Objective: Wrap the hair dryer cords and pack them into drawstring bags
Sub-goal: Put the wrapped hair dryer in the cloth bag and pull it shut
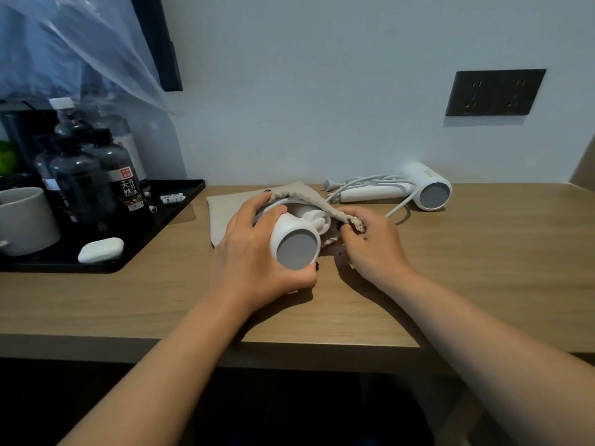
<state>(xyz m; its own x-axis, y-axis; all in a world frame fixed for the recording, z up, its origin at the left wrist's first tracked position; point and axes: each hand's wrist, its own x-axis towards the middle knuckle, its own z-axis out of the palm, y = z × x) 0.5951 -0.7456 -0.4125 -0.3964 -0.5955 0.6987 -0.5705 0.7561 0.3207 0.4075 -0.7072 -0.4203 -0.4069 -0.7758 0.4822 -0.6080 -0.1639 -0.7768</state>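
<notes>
A white hair dryer (294, 244) lies partly inside a beige drawstring bag (225, 206) on the wooden desk (467, 268); its grey round end points toward me. My left hand (254, 252) grips the dryer's barrel, fingers reaching over the bag's gathered rim. My right hand (370, 243) pinches the rim and cord of the bag's mouth at its right side. A second white hair dryer (425, 188) lies behind to the right, its cord (363, 183) loosely looped beside it and the plug lying free.
At the left, a black tray (167, 217) holds several dark bottles (109, 169), a white mug (24, 220) and a small white case (101, 249). A dark wall socket panel (495, 91) sits above the desk. Clear plastic hangs at the upper left.
</notes>
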